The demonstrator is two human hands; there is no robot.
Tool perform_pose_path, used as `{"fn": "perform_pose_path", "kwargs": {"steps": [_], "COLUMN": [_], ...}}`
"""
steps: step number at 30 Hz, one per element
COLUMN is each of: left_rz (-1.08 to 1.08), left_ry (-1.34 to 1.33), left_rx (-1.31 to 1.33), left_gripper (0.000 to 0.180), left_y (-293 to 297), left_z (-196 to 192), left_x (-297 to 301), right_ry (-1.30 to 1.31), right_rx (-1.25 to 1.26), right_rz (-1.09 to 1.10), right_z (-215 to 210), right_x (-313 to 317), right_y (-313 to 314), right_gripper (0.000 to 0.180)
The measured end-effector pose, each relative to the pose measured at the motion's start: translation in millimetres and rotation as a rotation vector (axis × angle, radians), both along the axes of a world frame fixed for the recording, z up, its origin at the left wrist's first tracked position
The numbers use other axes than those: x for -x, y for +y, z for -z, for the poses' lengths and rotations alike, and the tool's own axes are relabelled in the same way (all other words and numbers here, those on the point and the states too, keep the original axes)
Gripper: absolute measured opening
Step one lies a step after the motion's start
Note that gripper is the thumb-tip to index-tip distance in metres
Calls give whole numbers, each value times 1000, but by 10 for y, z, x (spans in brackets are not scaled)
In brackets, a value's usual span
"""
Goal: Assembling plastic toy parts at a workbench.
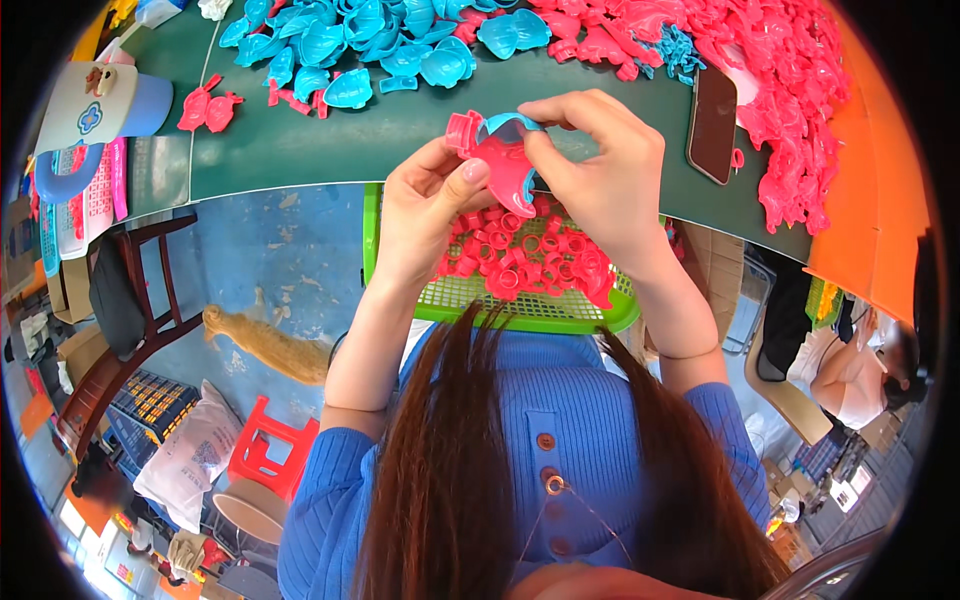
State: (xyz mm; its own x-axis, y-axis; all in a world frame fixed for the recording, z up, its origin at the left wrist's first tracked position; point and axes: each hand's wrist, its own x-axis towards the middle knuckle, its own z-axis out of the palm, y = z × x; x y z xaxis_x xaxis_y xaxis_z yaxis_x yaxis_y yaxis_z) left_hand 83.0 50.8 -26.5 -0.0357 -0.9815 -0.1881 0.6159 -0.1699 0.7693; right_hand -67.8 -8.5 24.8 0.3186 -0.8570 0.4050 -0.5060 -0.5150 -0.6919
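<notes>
Above a green basket, my two hands hold a small plastic assembly between them. My left hand (432,200) is closed on its pink plastic piece (500,168), thumb on the near side. With thumb and fingers, my right hand (598,160) pinches the blue plastic shell (510,126) along the upper edge of the pink one. The two pieces touch; whether they are locked together I cannot tell. Below them, the green basket (440,320) holds many small pink ring-shaped parts (510,262).
On the green table (270,150) lie a heap of blue shells (370,35), a large pile of pink pieces (790,90) and a phone (712,125). A white-and-blue container (100,100) stands at the left. A cat (268,342) lies on the floor near a red stool (268,450).
</notes>
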Motion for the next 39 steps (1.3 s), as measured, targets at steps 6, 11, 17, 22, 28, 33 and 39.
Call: {"fn": "perform_pose_path", "kwargs": {"steps": [6,11,17,22,28,33,39], "left_rz": [-5,-12,-19,-16,-42,16,30], "left_ry": [5,15,46,13,-14,-150,-21], "left_rx": [5,20,24,22,-9,-23,53], "left_gripper": [33,32,32,31,28,28,31], "left_y": [12,14,22,12,-11,-54,27], "left_z": [16,13,-5,31,-28,-52,-51], "left_x": [-4,3,32,15,-38,-61,-96], "right_ry": [54,14,60,72,94,50,-166], "right_rx": [53,138,155,191,241,197,-56], "right_rz": [27,42,33,33,-31,-47,42], "right_z": [18,-6,67,99,101,51,82], "right_x": [-16,-7,-1,-9,-47,-91,-91], "right_y": [25,33,34,16,-34,-33,65], "right_gripper": [13,12,12,13,13,14,10]}}
